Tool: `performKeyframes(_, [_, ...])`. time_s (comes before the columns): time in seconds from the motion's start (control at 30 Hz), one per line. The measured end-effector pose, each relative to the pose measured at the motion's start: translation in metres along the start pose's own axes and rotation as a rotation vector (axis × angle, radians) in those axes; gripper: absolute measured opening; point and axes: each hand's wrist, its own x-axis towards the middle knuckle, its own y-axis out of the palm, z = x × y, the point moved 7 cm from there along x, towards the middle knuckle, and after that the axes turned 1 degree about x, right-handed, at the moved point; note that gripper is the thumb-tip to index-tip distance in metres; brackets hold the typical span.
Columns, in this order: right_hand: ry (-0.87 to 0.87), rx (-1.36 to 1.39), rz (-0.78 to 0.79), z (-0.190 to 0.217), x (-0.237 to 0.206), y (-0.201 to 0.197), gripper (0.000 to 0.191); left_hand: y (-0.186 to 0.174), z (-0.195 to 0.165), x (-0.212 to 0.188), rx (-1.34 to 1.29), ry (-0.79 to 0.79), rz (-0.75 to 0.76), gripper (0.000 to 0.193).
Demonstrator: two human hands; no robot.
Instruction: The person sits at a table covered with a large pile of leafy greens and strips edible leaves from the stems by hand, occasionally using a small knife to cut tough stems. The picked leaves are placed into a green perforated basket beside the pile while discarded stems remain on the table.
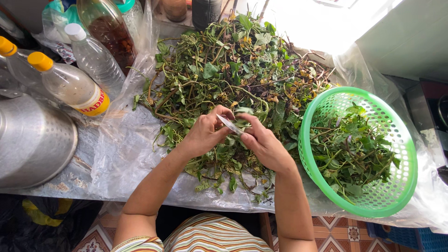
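Left hand [205, 133] pinching leafy stem [242, 123], right hand [263, 142] gripping small blade [229, 124] (handle hidden), probably a knife.

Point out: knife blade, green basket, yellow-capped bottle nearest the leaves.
knife blade [229, 124], head view, mid-blade between the hands
green basket [305, 144], head view, left rim
yellow-capped bottle [70, 85], head view, clear body above the label

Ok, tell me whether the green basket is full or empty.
Partly full. The green basket holds a loose layer of leafy stems across its bottom, while its mesh wall stays bare near the rim. It sits upright on the plastic sheet.
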Motion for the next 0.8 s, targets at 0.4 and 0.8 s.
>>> performKeyframes(0.4, [-0.027, -0.261, -0.185, 0.0, -0.009, -0.014, 0.038, -0.001, -0.003, -0.001, 0.13, 0.068, -0.123, 0.02])
performKeyframes(0.8, [0.287, -0.641, -0.986, -0.038, -0.07, -0.145, 0.061, 0.017, 0.037, 0.018, -0.309, -0.083, -0.052, 0.015])
